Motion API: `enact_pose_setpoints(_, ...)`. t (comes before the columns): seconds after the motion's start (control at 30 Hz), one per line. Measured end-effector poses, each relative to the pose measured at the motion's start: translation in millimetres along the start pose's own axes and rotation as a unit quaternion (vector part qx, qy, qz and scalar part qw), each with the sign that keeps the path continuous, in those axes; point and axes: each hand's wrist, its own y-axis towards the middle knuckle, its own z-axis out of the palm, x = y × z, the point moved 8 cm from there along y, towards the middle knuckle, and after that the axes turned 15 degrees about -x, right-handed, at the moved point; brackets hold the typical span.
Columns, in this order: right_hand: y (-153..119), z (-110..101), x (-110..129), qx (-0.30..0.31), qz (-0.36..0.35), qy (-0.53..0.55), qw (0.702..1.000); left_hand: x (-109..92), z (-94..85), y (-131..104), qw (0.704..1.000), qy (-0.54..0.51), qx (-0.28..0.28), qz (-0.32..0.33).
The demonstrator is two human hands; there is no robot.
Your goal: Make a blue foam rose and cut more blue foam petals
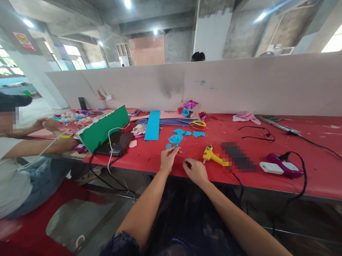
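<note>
My left hand pinches the base of a blue paper flower, which stands up above the fingertips over the red table. Just to the right, my right hand rests at the table's front edge with its fingers curled; whether anything is between them is too small to tell. Several blue paper petals lie behind the flower. A yellow glue gun lies right of my right hand. Orange and yellow-handled scissors are farther back, near a blue paper strip.
At the left sits a person with both arms over the table, behind a green board. A black case with cables lies nearby. Rightward are glasses and a purple power socket. Red, blue and purple flowers stand by the partition.
</note>
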Motion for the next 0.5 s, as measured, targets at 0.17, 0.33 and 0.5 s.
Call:
enact_pose_setpoints(0.17,0,-1,4,0.004,-0.017,-0.016,1.000,-1,-28.5,16,0.997,-0.011,-0.075,0.015)
enact_pose_setpoints(0.33,-2,1,6,0.017,-0.014,-0.038,0.999,-5,-71.1,41,0.991,0.001,-0.127,0.045)
enact_pose_setpoints(0.5,5,10,7,0.031,0.016,-0.066,0.997,-1,-80.8,47,0.990,0.030,-0.121,0.066)
